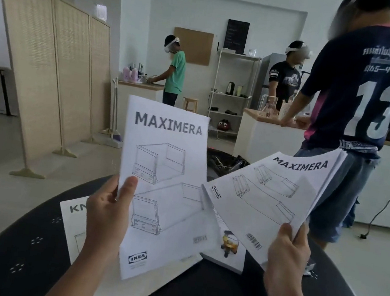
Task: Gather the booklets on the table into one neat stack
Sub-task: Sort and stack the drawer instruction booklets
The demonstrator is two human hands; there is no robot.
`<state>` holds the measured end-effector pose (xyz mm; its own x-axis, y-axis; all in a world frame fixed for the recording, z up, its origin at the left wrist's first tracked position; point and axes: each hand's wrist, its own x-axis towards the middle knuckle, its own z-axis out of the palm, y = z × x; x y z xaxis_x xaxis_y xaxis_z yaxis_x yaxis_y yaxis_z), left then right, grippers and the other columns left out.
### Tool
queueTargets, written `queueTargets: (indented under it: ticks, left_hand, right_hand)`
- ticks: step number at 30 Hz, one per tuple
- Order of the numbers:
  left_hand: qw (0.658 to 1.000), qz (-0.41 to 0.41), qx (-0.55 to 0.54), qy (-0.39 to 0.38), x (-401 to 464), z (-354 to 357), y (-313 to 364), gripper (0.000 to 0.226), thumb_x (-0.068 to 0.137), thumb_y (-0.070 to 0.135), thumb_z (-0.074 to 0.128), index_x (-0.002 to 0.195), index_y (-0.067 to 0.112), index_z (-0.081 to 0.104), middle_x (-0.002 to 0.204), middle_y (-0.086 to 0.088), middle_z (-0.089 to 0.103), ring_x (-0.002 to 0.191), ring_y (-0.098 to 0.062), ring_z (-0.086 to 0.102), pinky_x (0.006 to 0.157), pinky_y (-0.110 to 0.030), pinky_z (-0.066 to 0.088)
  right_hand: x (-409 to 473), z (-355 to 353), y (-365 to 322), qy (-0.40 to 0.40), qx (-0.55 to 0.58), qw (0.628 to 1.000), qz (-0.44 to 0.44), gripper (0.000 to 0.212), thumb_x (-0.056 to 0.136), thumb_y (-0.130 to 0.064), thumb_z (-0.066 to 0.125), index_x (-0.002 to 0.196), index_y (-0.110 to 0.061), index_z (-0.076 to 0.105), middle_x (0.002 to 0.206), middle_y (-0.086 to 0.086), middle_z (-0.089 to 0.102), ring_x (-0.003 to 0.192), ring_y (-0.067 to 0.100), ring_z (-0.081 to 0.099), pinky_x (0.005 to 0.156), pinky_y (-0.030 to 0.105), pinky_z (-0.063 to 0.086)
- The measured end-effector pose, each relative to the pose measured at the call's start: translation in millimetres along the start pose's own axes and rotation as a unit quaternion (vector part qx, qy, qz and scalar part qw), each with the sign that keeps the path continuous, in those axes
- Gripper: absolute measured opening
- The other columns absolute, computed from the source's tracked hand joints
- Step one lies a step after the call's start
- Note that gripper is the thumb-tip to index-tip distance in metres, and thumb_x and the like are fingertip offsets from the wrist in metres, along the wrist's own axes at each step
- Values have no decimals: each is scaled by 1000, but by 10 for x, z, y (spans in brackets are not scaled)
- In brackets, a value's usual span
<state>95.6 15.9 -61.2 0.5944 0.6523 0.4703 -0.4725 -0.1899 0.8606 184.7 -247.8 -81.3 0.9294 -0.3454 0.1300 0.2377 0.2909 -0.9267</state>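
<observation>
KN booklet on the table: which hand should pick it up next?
Probably left. The left hand is directly over the KN booklet. The right hand holds several fanned booklets across the table.

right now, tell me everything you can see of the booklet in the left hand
The MAXIMERA booklet is thin white printed paper with a bold title on top, two line drawings of a drawer, a barcode at lower right and an IKEA logo at the bottom. It is held upright above the dark round table, slightly tilted, cover toward the camera. The left hand pinches its left edge, thumb on the cover.
</observation>
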Motion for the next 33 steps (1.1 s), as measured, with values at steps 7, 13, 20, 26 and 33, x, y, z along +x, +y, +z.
queueTargets:
  ticks: [7, 13, 20, 26, 33]
  left_hand:
    - [994, -28, -64, 80, 47, -14, -8, 23, 99, 33, 62, 88, 46, 77, 86, 20, 79, 77, 2, 75, 61, -21, 59]
    - [994, -67, -83, 7, 3, 56, -62, 28, 99, 28, 62, 86, 46, 79, 89, 19, 81, 80, 5, 75, 58, -9, 55]
    - [991, -116, -41, -59, -28, 75, -132, 20, 97, 31, 64, 96, 45, 79, 95, 11, 82, 88, -6, 77, 77, -32, 56]
    - [991, -115, -2, -73, -69, 112, -133, 17, 94, 34, 66, 92, 46, 78, 91, 19, 81, 80, 8, 73, 74, -23, 51]
    - [991, -113, 6, -73, -82, 120, -149, 19, 95, 36, 64, 99, 52, 74, 91, 29, 77, 83, 13, 70, 78, -24, 51]
  right_hand:
    - [77, -79, 72, 55, 21, 998, -11, 35, 109, -19, 42, 132, -41, 57, 96, -21, 73, 89, 12, 70, 47, 20, 59]
    - [85, -60, 82, 3, 64, 996, 55, 36, 108, -22, 48, 105, -53, 65, 93, -19, 77, 90, 17, 73, 61, 37, 66]
    - [14, -2, 14, -111, 21, 991, 73, 24, 107, -30, 51, 125, -31, 66, 98, 0, 82, 90, 31, 77, 76, 52, 65]
    - [-37, -5, -77, -230, -66, 970, 43, 22, 106, -23, 47, 93, -26, 64, 57, -17, 76, 44, -2, 69, 37, 10, 49]
    - [-24, 34, -17, -315, -108, 939, 85, 41, 104, -37, 38, 101, -36, 79, 79, -24, 80, 68, -9, 73, 53, 9, 53]
